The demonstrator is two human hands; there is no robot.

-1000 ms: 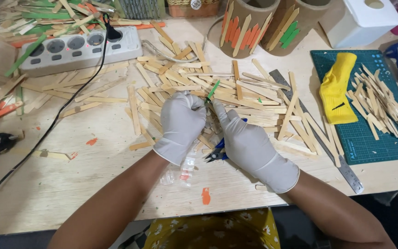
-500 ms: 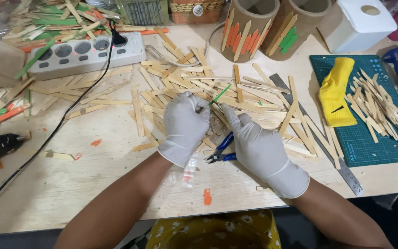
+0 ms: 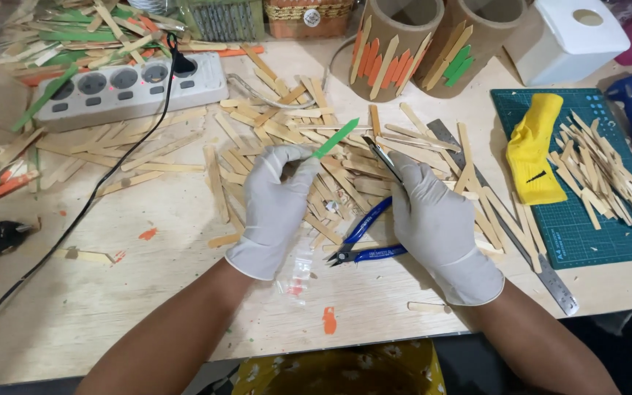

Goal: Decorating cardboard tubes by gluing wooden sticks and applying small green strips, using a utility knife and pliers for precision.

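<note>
Now left hand pinches green stick; right hand beside.

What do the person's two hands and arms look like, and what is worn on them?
Both the left hand and the right hand wear thin, whitish disposable gloves, slightly wrinkled, each ending in a rolled cuff at the wrist. No markings show on the gloves. Past the cuffs the forearms are bare: no sleeves, watch or bracelets are visible.

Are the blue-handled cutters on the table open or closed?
Open. The blue-handled cutters lie on the table with handles spread apart, no hand on them.
</note>
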